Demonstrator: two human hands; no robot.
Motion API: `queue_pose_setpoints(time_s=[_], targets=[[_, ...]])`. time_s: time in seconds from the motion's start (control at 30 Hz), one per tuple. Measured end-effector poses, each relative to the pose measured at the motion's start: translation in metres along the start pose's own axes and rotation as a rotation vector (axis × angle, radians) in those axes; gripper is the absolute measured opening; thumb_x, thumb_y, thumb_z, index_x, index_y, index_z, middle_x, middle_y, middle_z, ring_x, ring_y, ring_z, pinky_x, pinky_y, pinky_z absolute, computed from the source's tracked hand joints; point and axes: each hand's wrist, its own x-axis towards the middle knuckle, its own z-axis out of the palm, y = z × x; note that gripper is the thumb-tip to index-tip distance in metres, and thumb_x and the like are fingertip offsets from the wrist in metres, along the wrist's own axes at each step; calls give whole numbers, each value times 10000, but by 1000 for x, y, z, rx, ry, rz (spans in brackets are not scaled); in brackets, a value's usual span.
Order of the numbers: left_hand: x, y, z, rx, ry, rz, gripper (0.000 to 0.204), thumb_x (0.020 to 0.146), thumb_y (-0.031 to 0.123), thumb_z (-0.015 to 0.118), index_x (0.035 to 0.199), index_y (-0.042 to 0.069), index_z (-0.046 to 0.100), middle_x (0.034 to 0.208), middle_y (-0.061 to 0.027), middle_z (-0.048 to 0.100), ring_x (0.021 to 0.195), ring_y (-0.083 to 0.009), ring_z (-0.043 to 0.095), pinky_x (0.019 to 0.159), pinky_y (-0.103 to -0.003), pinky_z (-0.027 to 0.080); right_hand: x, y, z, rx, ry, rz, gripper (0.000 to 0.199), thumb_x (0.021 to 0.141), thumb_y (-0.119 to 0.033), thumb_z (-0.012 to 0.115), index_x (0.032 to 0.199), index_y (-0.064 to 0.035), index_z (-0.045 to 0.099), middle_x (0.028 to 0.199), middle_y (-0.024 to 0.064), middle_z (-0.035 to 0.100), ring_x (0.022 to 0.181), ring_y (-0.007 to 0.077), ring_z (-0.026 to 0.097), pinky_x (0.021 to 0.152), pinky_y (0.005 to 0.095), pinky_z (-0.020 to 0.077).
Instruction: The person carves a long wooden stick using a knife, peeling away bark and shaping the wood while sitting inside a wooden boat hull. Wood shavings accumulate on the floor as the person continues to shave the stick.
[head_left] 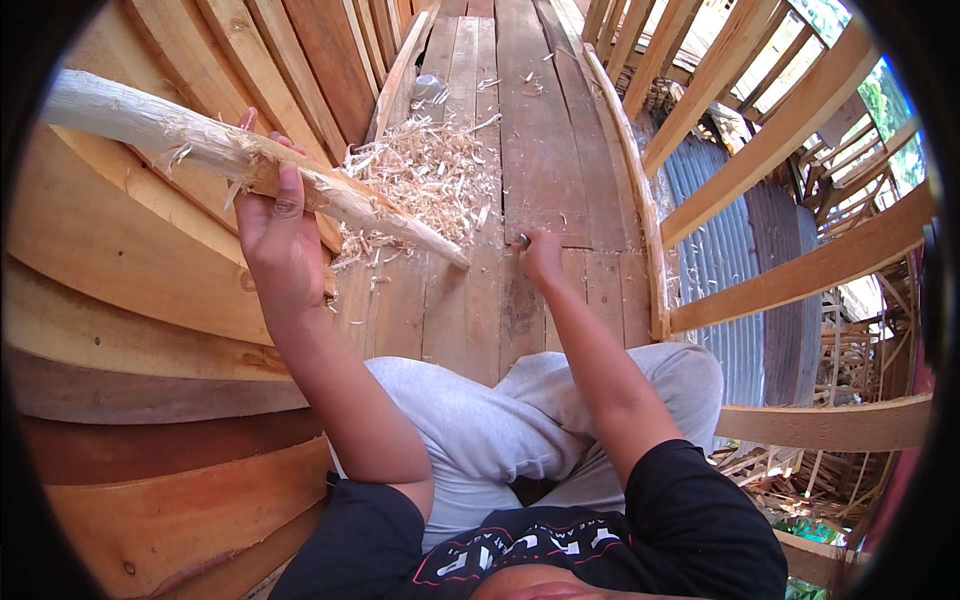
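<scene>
My left hand (pixel 272 215) grips a long pale wooden stick (pixel 150 125), roughly whittled, slanting from the upper left down to a pointed tip (pixel 455 258) that rests on the plank floor (pixel 540 130). My right hand (pixel 540 255) is down on the planks just right of the tip, its fingers closed around a small dark object that is mostly hidden. A heap of light wood shavings (pixel 425 170) lies on the boards behind the stick.
Curved hull planks (pixel 130 280) rise on the left. Wooden ribs and rails (pixel 790 130) run along the right, with corrugated metal (pixel 715 250) and scrap wood below. A small clear container (pixel 428 88) sits far up the floor. My grey-trousered legs (pixel 500 420) are crossed in front.
</scene>
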Motion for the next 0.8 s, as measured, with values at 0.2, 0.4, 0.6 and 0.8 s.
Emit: queue_pose_setpoints(time_s=[0.2,0.4,0.6,0.8], targets=[[1,-1,-13,150,5,24,598,905,100,642,1426,63,350,1103,-22,539,1045,-111,506,957,-286,411,-5,-46,-4,8,-116,233,293,795,-25,598,1058,-107,699,1231,223,567,1137,398,537,957,427,451],[6,-5,14,271,205,103,678,715,79,842,1292,-5,496,1051,-50,613,913,-105,583,820,-237,487,9,-13,10,-148,164,109,350,758,42,558,1043,-101,702,1325,229,504,1205,418,481,992,421,424],[12,-22,25,410,220,305,570,694,88,858,1171,-41,573,1055,-68,601,935,-127,576,798,-265,505,17,-14,20,45,-97,70,253,762,47,524,936,-44,684,1051,226,630,1001,390,583,869,431,475],[12,-18,30,489,250,343,574,670,213,873,1131,-15,618,963,-46,564,859,-128,579,735,-269,517,34,-23,12,309,166,459,183,789,41,565,900,-41,686,875,146,669,752,295,648,682,364,527]])
